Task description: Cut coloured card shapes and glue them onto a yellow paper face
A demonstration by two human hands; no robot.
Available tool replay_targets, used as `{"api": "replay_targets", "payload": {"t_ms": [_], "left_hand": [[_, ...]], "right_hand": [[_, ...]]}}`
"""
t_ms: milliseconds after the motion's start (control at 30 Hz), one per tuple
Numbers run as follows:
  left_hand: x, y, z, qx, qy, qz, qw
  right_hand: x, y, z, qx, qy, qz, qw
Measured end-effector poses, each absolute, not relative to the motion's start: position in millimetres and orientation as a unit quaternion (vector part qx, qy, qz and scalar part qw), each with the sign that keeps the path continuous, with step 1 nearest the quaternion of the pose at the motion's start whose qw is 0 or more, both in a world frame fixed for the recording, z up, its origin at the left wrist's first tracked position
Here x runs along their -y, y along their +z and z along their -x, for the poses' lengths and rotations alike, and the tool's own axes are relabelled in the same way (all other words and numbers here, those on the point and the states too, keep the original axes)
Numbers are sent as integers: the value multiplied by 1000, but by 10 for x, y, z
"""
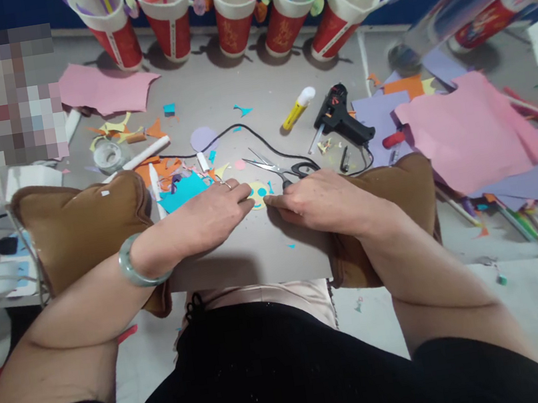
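A small round yellow paper face (259, 196) with blue eyes lies on the table between my hands. Closed fingers of my left hand (212, 211) hold its left edge; a ring and a pale green bangle (137, 261) show on that arm. From the other side, my right hand (317, 202) presses the face's right edge with the index fingertip, its other fingers curled in. Just beyond my right hand lie black-handled scissors (278, 168), partly hidden by it. Blue paper (186, 190) sits beyond my left hand, and a pink paper dot (240, 165) beyond the face.
Brown cushions (86, 229) flank the work spot. A black glue gun (341, 116) and a yellow glue stick (298, 109) lie farther back, with a cord (259, 132) crossing the table. Several red-white cups (236, 28) line the back. Pink sheets (465, 132) pile at right.
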State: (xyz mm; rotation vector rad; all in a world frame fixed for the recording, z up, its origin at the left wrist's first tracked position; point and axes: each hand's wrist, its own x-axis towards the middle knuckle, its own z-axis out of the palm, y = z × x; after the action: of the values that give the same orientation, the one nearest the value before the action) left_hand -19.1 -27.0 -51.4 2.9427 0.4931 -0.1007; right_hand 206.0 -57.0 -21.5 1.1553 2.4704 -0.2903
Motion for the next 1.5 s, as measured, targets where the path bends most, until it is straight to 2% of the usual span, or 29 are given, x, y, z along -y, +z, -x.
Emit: {"api": "replay_targets", "payload": {"t_ms": [533, 800, 1100, 1300, 1500], "left_hand": [[287, -499, 197, -171, -38, -981, 87], [215, -483, 291, -195, -7, -964, 180], [346, -499, 168, -187, -40, -980, 57], [252, -484, 247, -222, -12, -968, 113], [225, -498, 241, -210, -5, -977, 44]], "right_hand": [[571, -218, -2065, -879, -120, -418, 195], [573, -213, -2069, -881, -125, -414, 191], [562, -209, -2063, -880, -123, -413, 199], [566, -217, -2081, -884, -126, -413, 180], [564, -220, -2085, -885, -125, -413, 176]]}}
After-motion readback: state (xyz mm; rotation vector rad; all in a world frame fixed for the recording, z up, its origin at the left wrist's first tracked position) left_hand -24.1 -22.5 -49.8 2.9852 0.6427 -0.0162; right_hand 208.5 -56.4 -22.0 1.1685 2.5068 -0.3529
